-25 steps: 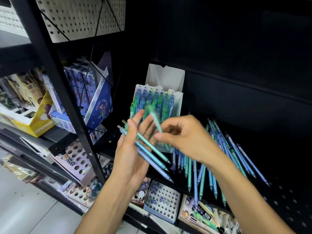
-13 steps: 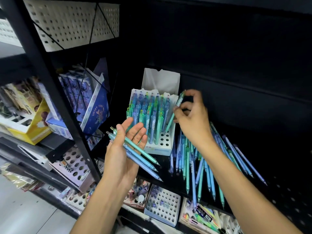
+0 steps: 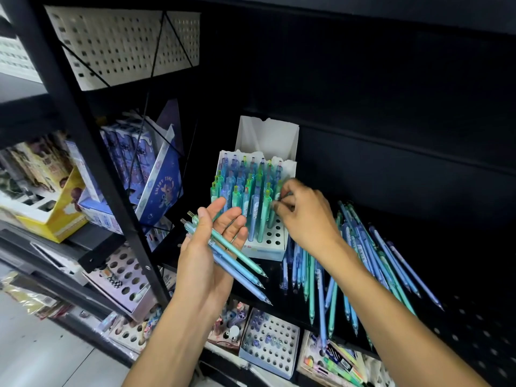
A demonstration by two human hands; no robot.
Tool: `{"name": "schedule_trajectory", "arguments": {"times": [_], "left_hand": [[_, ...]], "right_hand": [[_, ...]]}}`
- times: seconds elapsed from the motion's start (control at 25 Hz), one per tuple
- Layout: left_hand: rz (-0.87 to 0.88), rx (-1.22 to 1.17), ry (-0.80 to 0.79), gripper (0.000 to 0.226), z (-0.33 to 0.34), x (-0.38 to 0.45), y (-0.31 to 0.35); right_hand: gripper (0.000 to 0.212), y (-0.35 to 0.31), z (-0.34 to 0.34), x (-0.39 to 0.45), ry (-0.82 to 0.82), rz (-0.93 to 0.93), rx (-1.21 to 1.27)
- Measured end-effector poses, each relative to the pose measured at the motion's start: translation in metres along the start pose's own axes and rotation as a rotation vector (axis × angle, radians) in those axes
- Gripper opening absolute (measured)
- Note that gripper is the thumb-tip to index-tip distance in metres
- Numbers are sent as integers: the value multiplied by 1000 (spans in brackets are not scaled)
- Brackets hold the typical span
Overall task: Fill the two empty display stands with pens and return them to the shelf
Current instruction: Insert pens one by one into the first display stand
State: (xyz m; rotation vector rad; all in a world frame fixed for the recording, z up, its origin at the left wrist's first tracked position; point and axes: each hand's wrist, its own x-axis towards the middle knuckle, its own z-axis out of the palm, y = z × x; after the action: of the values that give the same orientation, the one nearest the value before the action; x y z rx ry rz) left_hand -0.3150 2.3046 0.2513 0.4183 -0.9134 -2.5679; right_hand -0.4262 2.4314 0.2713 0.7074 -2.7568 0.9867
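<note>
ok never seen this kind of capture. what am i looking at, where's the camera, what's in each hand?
No robot here: a person's two bare hands, filmed by one wide-angle camera worn on the head, looking forward and down. The left hand holds three pens across its palm, thumb over them. The right hand reaches to the white display stand on the black shelf; its fingers curl at a pen in the stand's right side, though the grip is blurred. The stand is mostly full, with empty holes at front right. Loose blue and green pens lie on the shelf beside it.
</note>
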Motion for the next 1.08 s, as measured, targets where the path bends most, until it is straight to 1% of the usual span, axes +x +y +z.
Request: {"name": "schedule_trajectory", "arguments": {"times": [0.04, 0.08, 0.12, 0.16, 0.2, 0.24, 0.28, 0.32, 0.36, 0.52, 0.6, 0.64, 0.68, 0.72, 0.8, 0.84, 0.88, 0.96, 1.08], "left_hand": [[7, 5, -11, 38, 2, 0, 0], [11, 11, -24, 38, 3, -1, 0], [16, 19, -38, 38, 5, -2, 1], [23, 32, -49, 39, 6, -2, 1], [30, 47, -58, 39, 8, -4, 2], [32, 61, -67, 40, 10, -5, 2], [29, 73, -79, 41, 13, -8, 1], [25, 83, -86, 42, 16, -10, 0], [26, 93, -87, 42, 19, -12, -2], [11, 131, -105, 46, 22, -18, -8], [1, 148, -119, 47, 21, -18, -8], [1, 156, -116, 47, 19, -18, -7], [7, 156, -104, 47, 17, -16, -5], [13, 149, -82, 47, 13, -15, -3], [18, 110, -34, 46, 8, -12, -1], [19, 91, -16, 46, 6, -11, -1], [23, 80, -5, 45, 5, -10, -1], [32, 79, 8, 41, 5, -11, -3], [49, 90, 23, 35, 2, -13, -3]], "right_hand": [[18, 0, -2, -1, 51, 22, -25], [20, -1, -4, -5, 149, 29, -39], [19, -4, -7, -13, 265, 1, -15], [17, -9, -9, -22, 338, -60, 62], [15, -16, -11, -32, 308, -126, 180], [12, -24, -12, -41, 179, -182, 282], [9, -32, -11, -49, 7, -219, 324], [7, -37, -9, -54, -142, -237, 315], [7, -37, -7, -56, -237, -229, 304], [4, -28, -11, -53, -404, -78, 442], [2, -23, -17, -54, -422, -67, 384], [2, -20, -22, -53, -393, -50, 362], [4, -16, -27, -50, -326, -13, 387], [5, -12, -32, -46, -218, 37, 470], [9, -1, -39, -35, 50, 120, 621], [10, 2, -38, -29, 148, 130, 610], [10, 5, -34, -25, 199, 128, 550], [11, 6, -18, -20, 194, 116, 409], [6, 8, 0, -20, 171, 92, 344]]}}
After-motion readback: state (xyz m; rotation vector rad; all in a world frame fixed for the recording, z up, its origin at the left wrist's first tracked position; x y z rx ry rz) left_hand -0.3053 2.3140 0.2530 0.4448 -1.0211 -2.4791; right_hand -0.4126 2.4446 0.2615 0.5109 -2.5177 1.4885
